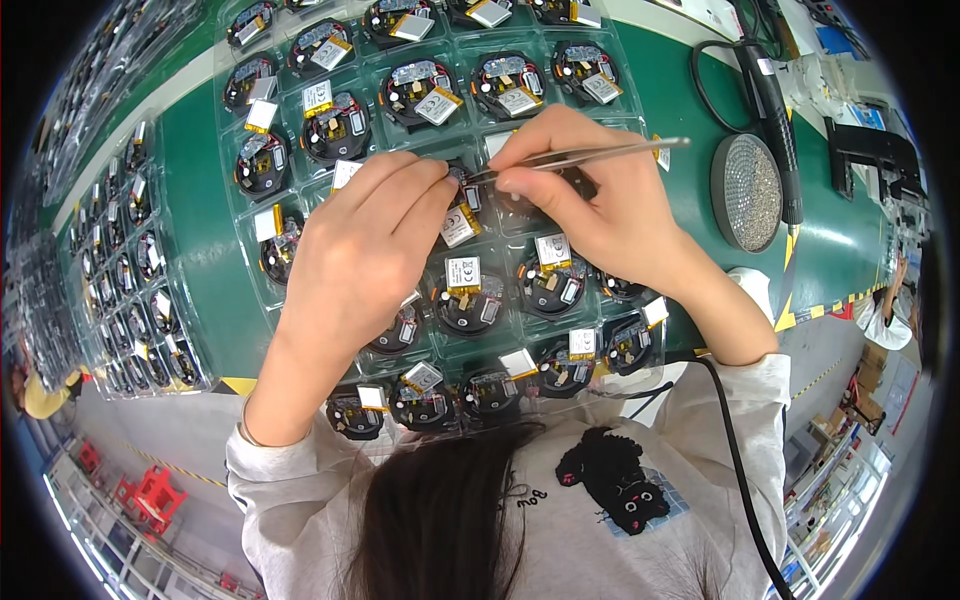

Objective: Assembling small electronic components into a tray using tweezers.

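Tweezers (625, 150) lie above the clear tray (506, 242), long axis near-crosswise, tips toward the left hand (365, 245); right hand (505, 172) pinches them. Left fingers bunch at a round module (468, 194) within the tray; their hold cannot be confirmed.

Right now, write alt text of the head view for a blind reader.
The person's right hand holds metal tweezers at a round black circuit module, with the left hand close beside it. Similar modules with flat battery packs line a clear plastic tray; a round dish stands to the right.
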{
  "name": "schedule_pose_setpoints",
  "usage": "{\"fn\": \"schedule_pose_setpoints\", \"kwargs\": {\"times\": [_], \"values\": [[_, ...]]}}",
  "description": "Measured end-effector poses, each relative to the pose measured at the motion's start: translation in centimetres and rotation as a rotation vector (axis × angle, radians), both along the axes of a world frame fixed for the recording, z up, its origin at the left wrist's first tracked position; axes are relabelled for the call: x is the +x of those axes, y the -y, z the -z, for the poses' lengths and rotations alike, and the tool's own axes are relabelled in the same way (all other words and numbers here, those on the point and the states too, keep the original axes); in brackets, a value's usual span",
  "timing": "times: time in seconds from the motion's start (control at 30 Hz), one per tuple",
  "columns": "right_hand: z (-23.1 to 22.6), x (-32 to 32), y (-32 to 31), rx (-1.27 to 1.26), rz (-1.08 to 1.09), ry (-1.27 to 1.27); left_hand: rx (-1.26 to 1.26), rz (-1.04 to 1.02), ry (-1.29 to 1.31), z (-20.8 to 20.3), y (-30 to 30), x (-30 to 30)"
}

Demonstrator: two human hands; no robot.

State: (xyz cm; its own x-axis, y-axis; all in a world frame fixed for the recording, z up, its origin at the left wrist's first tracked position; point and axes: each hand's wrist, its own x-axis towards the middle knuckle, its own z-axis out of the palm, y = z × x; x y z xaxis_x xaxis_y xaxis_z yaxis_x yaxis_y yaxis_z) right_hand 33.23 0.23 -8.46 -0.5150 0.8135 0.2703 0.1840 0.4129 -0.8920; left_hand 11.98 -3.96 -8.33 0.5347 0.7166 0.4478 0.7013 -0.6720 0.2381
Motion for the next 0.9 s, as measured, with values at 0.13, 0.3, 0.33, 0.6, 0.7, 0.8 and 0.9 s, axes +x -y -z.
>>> {"fn": "schedule_pose_setpoints", "kwargs": {"times": [0.13,0.3,0.33,0.6,0.7,0.8,0.9], "values": [[0.35,0.26,-0.18,0.023,-0.006,-0.01,-0.012,0.002,0.01,0.03,0.0,-0.14],[0.09,0.24,-0.03,-0.01,-0.002,0.046,-0.014,-0.003,0.024,0.17,0.08,-0.19],[0.17,0.22,-0.07,-0.01,-0.003,0.046,-0.016,0.001,0.031,0.21,0.04,-0.19],[0.19,-0.07,0.07,0.023,-0.002,0.048,-0.002,0.012,0.026,0.44,-0.09,-0.25],[0.53,-0.15,-0.06,0.066,-0.009,0.02,0.028,0.017,-0.025,0.27,0.01,-0.05],[0.17,0.03,0.07,-0.102,0.012,0.009,0.013,-0.005,-0.036,0.24,0.04,-0.06],[0.44,-0.07,-0.07,-0.013,0.008,0.047,0.006,-0.001,-0.019,0.39,-0.03,-0.11]]}}
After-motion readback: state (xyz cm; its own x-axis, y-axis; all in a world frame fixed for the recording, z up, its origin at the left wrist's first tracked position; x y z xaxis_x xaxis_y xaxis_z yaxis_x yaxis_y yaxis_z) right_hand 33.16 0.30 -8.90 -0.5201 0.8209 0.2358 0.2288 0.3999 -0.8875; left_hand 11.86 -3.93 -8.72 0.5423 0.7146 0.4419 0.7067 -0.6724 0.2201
